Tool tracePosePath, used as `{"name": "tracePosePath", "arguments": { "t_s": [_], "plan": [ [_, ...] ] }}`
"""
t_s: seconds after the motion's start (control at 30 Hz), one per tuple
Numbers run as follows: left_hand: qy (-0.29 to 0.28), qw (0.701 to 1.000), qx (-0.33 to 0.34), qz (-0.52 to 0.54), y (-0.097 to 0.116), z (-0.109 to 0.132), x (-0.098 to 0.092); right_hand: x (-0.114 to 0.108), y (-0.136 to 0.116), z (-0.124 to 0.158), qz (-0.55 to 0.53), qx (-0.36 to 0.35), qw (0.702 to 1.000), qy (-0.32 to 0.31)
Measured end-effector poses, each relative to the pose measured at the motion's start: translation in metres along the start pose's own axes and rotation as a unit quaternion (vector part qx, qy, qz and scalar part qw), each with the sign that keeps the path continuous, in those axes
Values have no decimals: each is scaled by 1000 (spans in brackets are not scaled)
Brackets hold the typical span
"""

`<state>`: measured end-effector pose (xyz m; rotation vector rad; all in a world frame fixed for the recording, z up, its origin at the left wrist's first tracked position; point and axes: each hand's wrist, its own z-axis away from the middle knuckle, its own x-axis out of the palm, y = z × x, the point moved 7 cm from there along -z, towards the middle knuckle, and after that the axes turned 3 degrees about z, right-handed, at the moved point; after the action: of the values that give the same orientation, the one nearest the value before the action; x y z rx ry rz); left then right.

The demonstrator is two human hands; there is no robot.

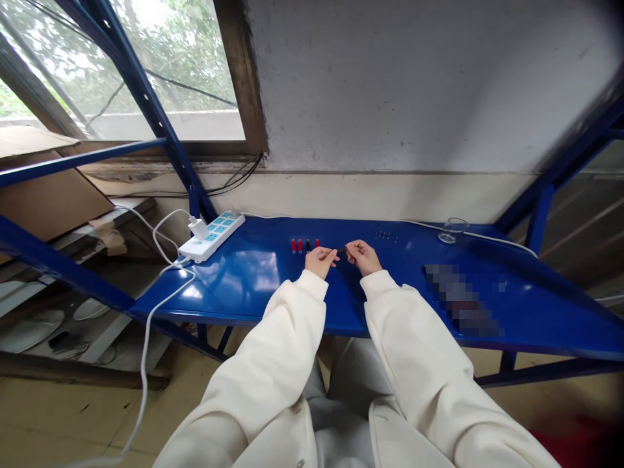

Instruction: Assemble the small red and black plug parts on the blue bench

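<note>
Above the middle of the blue table (244,289), my left hand (320,261) and my right hand (363,257) are close together with their fingers pinched. Between the fingertips of both is a small black cylindrical piece (342,250); its finer details are too small to make out. Just behind and left of my left hand, a short row of small red cylinders (299,246) and a black cylinder (308,245) stands on the table. Several tiny metal parts (383,234) lie beyond my right hand.
A white power strip (213,236) with a plugged-in adapter (197,227) and cable sits at the left end. Toward the back right stands a clear glass cup (453,229). A blurred-out dark object (461,300) lies on the right. Blue frame posts (537,218) flank the table.
</note>
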<state>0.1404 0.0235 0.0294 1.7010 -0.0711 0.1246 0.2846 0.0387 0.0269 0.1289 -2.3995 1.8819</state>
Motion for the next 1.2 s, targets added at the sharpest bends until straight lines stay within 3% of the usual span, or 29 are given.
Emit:
{"name": "tracePosePath", "arguments": {
  "t_s": [0.47, 0.63, 0.83, 0.93, 1.03, 1.2],
  "plan": [
    [-8, 999, 10, 49, 10, 0, 1, 8, -2, 6, -6, -5, 997, -83],
    [5, 996, 79, 48, 17, -4, -6, 23, -9, 13, 72, -24, 990, -118],
    [-33, 992, 121, -21, 21, -4, -11, 33, -10, 17, 209, -60, 969, -116],
    [23, 992, 126, -11, 27, -3, -26, 27, -14, 12, 298, -93, 948, -57],
    [96, 988, 121, 7, 29, -3, -43, 20, -15, 4, 345, -71, 936, -1],
    [119, 984, 135, -7, 30, -4, -48, 29, -5, -10, 413, -16, 910, -15]
  ]
}}
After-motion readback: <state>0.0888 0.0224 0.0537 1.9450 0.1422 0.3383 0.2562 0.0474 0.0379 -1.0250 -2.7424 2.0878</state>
